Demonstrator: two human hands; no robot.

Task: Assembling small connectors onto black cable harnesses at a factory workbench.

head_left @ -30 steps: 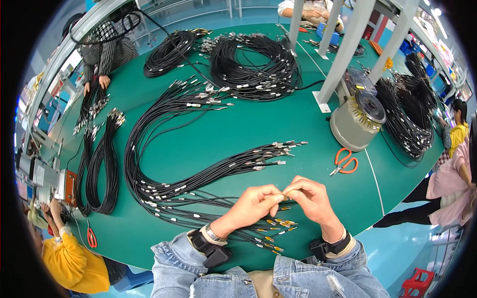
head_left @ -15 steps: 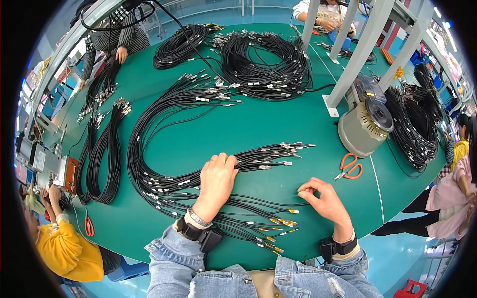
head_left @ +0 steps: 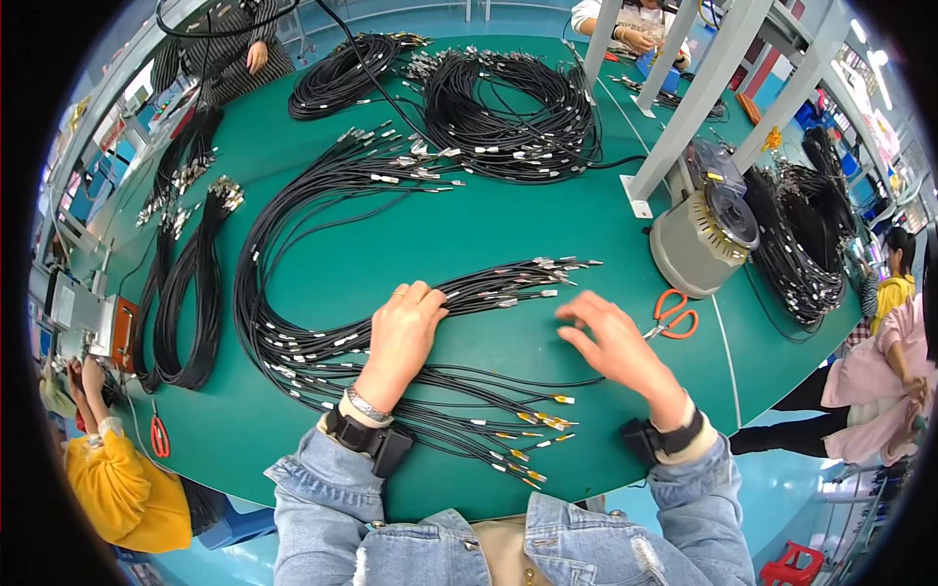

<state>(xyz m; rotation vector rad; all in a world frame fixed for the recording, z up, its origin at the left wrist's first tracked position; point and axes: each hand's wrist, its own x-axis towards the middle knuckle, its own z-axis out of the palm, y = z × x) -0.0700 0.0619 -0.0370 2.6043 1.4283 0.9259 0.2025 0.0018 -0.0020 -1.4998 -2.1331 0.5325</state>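
Note:
A curved bundle of black cables (head_left: pixel 256 256) with metal-tipped ends lies on the green table. My left hand (head_left: pixel 404 327) is closed over the bundle where it straightens toward the right. Below that hand, a split-off group of cables (head_left: pixel 469 430) fans out, and several of its ends carry yellow and white tags. My right hand (head_left: pixel 614 339) hovers just right of the bundle's tips, thumb and fingers apart, with nothing seen in it. One loose cable (head_left: pixel 532 381) from the lower group runs to beneath the right hand, where its end is hidden.
Orange-handled scissors (head_left: pixel 674 317) lie right of my right hand, near a round grey machine (head_left: pixel 699 249) beside metal posts (head_left: pixel 696 112). Coiled cables (head_left: pixel 508 117) lie at the back, with looped bundles (head_left: pixel 186 303) at left. Red-handled scissors (head_left: pixel 159 435) lie near a co-worker in yellow (head_left: pixel 127 488).
My right hand has moved up and away from the loose cable, and its pinched fingers have spread. My left hand stays on the bundle. The whole view has shifted slightly.

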